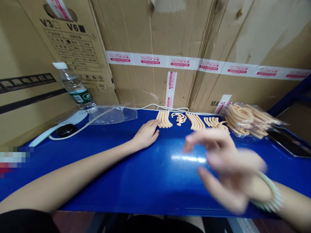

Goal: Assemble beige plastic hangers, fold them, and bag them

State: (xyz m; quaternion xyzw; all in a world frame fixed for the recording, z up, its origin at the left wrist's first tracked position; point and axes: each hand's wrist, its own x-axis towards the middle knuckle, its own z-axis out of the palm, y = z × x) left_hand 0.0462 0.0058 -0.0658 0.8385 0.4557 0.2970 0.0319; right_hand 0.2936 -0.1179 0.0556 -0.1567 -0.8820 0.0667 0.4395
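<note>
On the blue table, my left hand (146,133) lies with its fingers stretched out, their tips touching the left edge of a row of curved beige plastic strips (165,119). Nothing shows in its grasp. My right hand (225,165), blurred by motion, is raised over the table's right half with thumb and fingers apart and nothing visible between them. Beyond it lie a second row of beige strips (195,121) and a shorter set of curved pieces (211,122), partly hidden behind the hand. Between the two long rows sits a small heap of curled beige pieces (179,118).
Clear bags of beige parts (247,118) and a dark phone (291,142) lie at right. At left are a water bottle (77,90), a light-blue hairbrush (60,125), a black mouse (66,130), a cable and a clear plastic bag (114,116). Cardboard (150,38) walls the back.
</note>
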